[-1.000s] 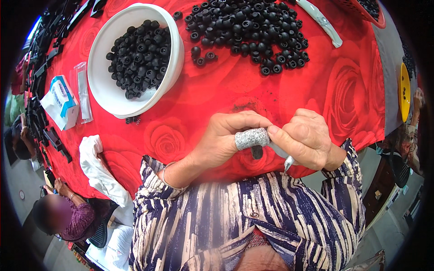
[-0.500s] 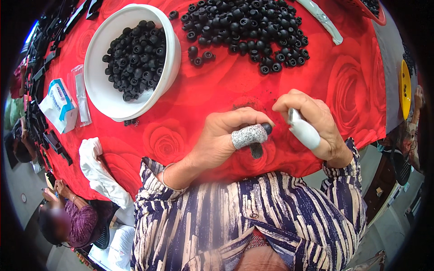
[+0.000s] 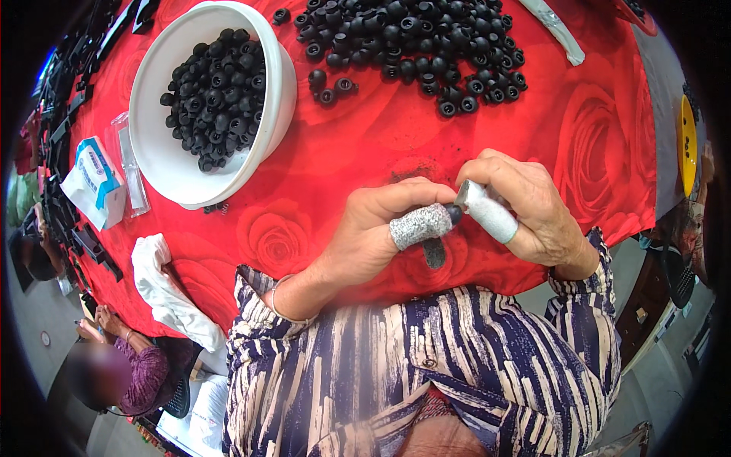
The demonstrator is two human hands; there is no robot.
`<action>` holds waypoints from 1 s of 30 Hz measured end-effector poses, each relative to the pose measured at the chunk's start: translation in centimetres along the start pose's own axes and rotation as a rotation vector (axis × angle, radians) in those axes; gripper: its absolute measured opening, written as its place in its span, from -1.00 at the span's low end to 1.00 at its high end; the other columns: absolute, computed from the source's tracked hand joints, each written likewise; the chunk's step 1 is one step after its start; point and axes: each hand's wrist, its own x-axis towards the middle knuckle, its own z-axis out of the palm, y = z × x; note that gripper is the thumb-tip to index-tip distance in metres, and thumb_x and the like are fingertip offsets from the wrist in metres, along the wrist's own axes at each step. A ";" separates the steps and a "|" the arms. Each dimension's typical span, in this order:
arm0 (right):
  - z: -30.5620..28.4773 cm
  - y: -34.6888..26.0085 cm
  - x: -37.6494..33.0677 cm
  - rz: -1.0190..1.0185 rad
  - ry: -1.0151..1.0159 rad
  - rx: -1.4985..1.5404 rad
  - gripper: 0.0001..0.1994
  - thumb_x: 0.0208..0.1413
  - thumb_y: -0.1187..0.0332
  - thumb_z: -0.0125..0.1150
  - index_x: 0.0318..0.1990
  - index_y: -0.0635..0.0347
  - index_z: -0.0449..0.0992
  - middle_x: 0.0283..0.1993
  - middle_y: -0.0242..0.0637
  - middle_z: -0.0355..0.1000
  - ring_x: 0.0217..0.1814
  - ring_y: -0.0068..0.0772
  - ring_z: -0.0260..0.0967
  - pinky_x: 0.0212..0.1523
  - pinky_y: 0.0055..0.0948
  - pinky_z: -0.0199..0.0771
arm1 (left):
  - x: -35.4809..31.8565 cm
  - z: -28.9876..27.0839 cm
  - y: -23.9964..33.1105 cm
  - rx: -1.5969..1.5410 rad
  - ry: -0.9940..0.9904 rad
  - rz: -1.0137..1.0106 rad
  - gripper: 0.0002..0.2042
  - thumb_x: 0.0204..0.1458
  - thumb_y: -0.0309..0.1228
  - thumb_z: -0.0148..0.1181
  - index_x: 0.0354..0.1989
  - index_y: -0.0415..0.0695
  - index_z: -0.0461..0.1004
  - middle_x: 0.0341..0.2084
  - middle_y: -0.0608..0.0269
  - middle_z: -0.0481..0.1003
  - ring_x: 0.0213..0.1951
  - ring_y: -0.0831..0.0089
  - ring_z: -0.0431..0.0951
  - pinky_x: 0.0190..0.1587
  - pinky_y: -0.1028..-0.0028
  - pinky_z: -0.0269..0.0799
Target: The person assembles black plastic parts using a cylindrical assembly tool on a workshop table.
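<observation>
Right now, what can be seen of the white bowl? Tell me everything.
The white bowl is round, smooth, plastic-looking and wide-mouthed. It stands mouth up on the red cloth, at upper left, partly filled with small black pieces. Dark bits show at its near edge. Neither the left hand nor the right hand touches it.

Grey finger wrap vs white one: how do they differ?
Colour: the grey wrap is speckled, the white wrap plainer and paler. Tilt: the grey wrap lies near level, the white wrap slopes down rightward. Place: the grey wrap is on the left hand, the white wrap on the right hand. Both cover a digit.
</observation>
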 end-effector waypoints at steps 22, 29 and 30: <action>-0.2 0.6 0.0 -0.076 -0.020 -0.012 -0.83 -0.06 0.43 0.17 -0.28 0.27 0.42 -0.49 -0.22 0.31 -0.49 -0.21 0.34 -0.51 -0.32 0.29 | 0.2 0.0 -0.4 -0.037 0.016 -0.049 -0.78 0.10 -0.52 0.10 -0.09 -0.30 0.46 -0.29 0.27 0.47 -0.32 0.59 0.47 -0.28 0.60 0.41; 0.1 0.0 -0.4 -0.275 -0.189 -0.104 -0.83 -0.06 0.36 0.21 -0.36 0.25 0.41 -0.56 -0.28 0.26 -0.61 -0.32 0.30 -0.65 -0.35 0.30 | 0.1 0.2 0.1 -0.004 0.086 -0.037 -0.80 0.11 -0.50 0.10 -0.12 -0.29 0.48 -0.34 0.30 0.48 -0.33 0.60 0.47 -0.30 0.62 0.41; 0.1 -0.2 -0.5 -0.285 -0.178 -0.058 -0.82 -0.06 0.37 0.21 -0.34 0.27 0.42 -0.56 -0.27 0.26 -0.60 -0.32 0.30 -0.64 -0.35 0.30 | 0.2 0.3 0.2 0.044 0.137 -0.018 -0.81 0.11 -0.50 0.09 -0.13 -0.29 0.48 -0.35 0.31 0.48 -0.34 0.60 0.48 -0.32 0.62 0.42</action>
